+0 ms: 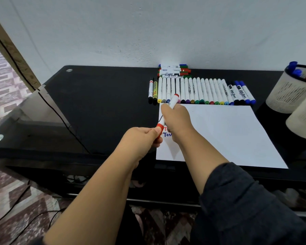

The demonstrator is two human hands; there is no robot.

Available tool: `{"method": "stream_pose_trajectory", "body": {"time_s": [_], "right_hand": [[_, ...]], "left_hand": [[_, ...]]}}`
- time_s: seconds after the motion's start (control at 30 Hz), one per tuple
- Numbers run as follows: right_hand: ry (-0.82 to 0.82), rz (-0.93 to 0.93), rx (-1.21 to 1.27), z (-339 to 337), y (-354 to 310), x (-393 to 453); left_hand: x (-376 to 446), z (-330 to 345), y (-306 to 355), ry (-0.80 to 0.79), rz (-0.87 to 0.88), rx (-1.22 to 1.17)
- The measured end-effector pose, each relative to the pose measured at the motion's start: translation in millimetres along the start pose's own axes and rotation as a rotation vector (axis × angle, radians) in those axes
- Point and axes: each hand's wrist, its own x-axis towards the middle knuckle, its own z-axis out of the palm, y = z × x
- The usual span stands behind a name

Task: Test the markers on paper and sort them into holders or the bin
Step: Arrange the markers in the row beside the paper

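Right hand (177, 119) gripping red marker (172, 101); left hand (141, 138) pinching its cap (159, 127) (above paper (228, 135), on desk (102, 103)).

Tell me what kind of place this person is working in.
Probably a room in a home, not a workshop. A black glass table stands against a plain white wall, the floor has patterned tiles, and loose cables trail beneath. Markers and paper make it an improvised sorting desk.
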Motion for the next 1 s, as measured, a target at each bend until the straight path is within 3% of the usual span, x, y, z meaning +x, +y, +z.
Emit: {"method": "stream_pose_trajectory", "body": {"time_s": [0.27,0.5,0.8,1.0], "right_hand": [[0.032,0.006,-0.052,1,-2,0],[-0.015,-0.073,-0.006,-5,-1,-4],[0.046,-0.013,-0.061,-5,-1,0],[-0.013,0.002,-0.072,-6,-2,0]], "left_hand": [[0,6,-4,0.087,0.131,0.174],[1,-5,-6,-0.141,0.030,-0.149],[-2,10,-4,0.027,0.067,-0.028],[-3,8,-3,0.012,0.074,0.013]]}}
